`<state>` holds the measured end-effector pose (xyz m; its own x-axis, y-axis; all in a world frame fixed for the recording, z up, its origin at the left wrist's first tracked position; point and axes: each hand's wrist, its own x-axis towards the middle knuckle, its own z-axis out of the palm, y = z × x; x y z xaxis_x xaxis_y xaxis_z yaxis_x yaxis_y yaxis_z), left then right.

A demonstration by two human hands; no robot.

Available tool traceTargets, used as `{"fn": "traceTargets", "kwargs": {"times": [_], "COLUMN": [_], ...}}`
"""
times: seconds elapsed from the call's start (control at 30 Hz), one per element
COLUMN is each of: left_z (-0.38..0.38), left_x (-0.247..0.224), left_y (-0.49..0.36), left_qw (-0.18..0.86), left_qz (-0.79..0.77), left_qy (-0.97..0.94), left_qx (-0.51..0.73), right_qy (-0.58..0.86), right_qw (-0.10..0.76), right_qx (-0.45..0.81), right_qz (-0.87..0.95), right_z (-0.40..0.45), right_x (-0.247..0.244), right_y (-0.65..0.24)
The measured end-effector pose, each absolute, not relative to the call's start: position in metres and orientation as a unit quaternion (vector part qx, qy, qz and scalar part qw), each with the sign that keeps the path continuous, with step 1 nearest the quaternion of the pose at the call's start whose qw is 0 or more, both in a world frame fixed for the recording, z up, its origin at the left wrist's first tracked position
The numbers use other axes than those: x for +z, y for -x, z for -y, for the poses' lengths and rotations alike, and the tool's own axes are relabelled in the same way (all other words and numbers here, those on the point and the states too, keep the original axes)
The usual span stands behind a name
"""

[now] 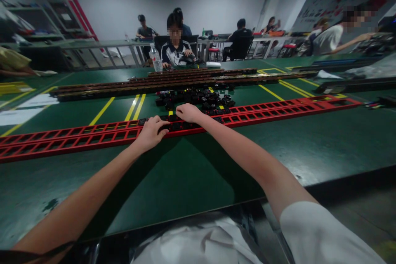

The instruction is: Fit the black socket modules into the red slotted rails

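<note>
A long red frame (62, 143) with two rows of slots lies across the green table. Black parts (185, 125) fill several slots in its middle. My left hand (151, 133) rests at the frame, thumb and forefinger apart beside a black part, with nothing visible between them. Just beyond the frame's middle, my right hand (188, 113) is closed with its fingers curled down; what it holds, if anything, is hidden. A pile of loose black parts (198, 97) lies right behind my right hand.
Long dark strips (123, 86) lie behind the pile. White papers (26, 109) are at the left, and a plastic bottle (156, 60) stands near the far edge. A person (175, 49) sits opposite; more people are farther back. Clear plastic wrapping (371, 68) lies at the right.
</note>
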<state>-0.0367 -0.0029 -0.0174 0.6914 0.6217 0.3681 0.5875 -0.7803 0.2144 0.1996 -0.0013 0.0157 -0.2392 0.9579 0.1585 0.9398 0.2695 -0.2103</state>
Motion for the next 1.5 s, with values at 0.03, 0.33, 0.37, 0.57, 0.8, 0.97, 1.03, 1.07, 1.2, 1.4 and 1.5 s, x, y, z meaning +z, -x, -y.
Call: {"fn": "traceTargets", "kwargs": {"times": [0.03,0.33,0.37,0.57,0.8,0.97,1.03,1.07,1.2,1.4,1.5], "left_z": [0.006,0.021,0.022,0.032,0.04,0.043,0.043,0.043,0.04,0.035,0.032], "left_x": [-0.019,-0.023,-0.023,-0.024,-0.027,-0.026,-0.027,-0.027,-0.029,-0.029,-0.03], "left_y": [0.037,0.03,0.029,0.027,0.034,0.034,0.033,0.033,0.03,0.024,0.023], "left_qw": [0.026,0.02,0.02,-0.023,-0.047,-0.066,-0.064,-0.061,-0.053,-0.052,-0.054], "left_qz": [-0.324,-0.203,-0.208,-0.252,-0.221,-0.213,-0.216,-0.218,-0.237,-0.212,-0.195], "left_qy": [-0.919,-0.94,-0.938,-0.933,-0.956,-0.962,-0.961,-0.959,-0.949,-0.953,-0.963], "left_qx": [0.223,0.272,0.277,0.256,0.185,0.155,0.161,0.168,0.2,0.211,0.181], "right_qy": [0.603,0.599,0.599,0.606,0.608,0.6,0.601,0.603,0.616,0.666,0.711], "right_qw": [0.127,0.129,0.13,0.118,0.113,0.123,0.126,0.127,0.119,0.096,0.103], "right_qx": [0.034,0.027,0.026,0.027,0.022,0.018,0.018,0.02,0.03,-0.03,-0.065], "right_qz": [0.787,0.79,0.79,0.786,0.786,0.79,0.789,0.787,0.778,0.739,0.693], "right_z": [0.001,-0.001,-0.001,0.001,0.002,0.001,0.0,0.0,-0.002,0.0,0.002], "right_x": [0.016,0.013,0.013,0.015,0.015,0.013,0.012,0.012,0.013,0.013,0.012], "right_y": [-0.2,-0.2,-0.2,-0.199,-0.2,-0.202,-0.203,-0.203,-0.202,-0.199,-0.199]}}
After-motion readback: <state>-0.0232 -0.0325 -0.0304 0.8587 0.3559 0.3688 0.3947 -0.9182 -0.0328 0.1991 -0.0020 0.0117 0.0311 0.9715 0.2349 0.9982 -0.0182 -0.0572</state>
